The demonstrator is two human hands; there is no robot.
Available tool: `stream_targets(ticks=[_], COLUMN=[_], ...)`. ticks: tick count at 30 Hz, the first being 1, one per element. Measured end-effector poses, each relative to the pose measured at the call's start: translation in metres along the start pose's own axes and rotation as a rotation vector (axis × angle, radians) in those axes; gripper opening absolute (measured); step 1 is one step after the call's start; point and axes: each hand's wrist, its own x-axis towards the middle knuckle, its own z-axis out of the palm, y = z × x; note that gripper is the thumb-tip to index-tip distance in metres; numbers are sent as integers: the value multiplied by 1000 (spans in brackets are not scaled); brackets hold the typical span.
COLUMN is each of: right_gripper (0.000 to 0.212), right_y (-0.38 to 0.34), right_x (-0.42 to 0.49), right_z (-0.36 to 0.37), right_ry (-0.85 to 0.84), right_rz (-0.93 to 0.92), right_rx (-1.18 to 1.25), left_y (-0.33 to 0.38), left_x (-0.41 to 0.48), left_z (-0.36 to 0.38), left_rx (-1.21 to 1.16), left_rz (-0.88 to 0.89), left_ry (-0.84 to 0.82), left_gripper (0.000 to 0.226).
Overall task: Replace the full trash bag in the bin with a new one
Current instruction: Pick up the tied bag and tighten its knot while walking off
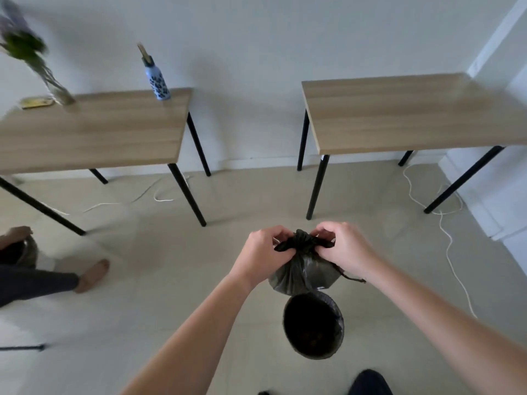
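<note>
While both hands pinch its gathered neck, the full trash bag (303, 270) hangs in the air just above the bin (313, 326), its bulging black body clear of the rim. The left hand (263, 253) has its fingers curled tight around the bunched plastic on one side of the neck; the right hand (343, 249) grips the other side in the same clenched way, with a thin drawstring trailing below its wrist. Down in the bin, a dark liner covers the wall, and a few small brownish bits lie at the bottom, too dim to identify. Beyond the bin and to its left stands a wooden table (94, 132) carrying a pale blue bottle (157, 84) with dark spots, a glass vase (58, 91) of blurred greenery, and a small yellow object at the far corner. No readable writing shows on any of them. Beyond the bin to its right stands a second table (413, 112).
</note>
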Motion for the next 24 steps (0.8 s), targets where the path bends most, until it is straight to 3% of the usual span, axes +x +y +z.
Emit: stream_targets(ticks=[8, 24], right_gripper=[26, 37], right_y=[-112, -225], right_x=[-18, 12], right_z=[23, 134], right_ry=[-31, -548], right_rz=[-175, -576], right_rx=[86, 56], left_y=[7, -45], left_x=[-78, -221], left_z=[-107, -171], left_rx=[36, 66], left_rz=[0, -328], left_ry=[188, 699], left_gripper=[22, 24])
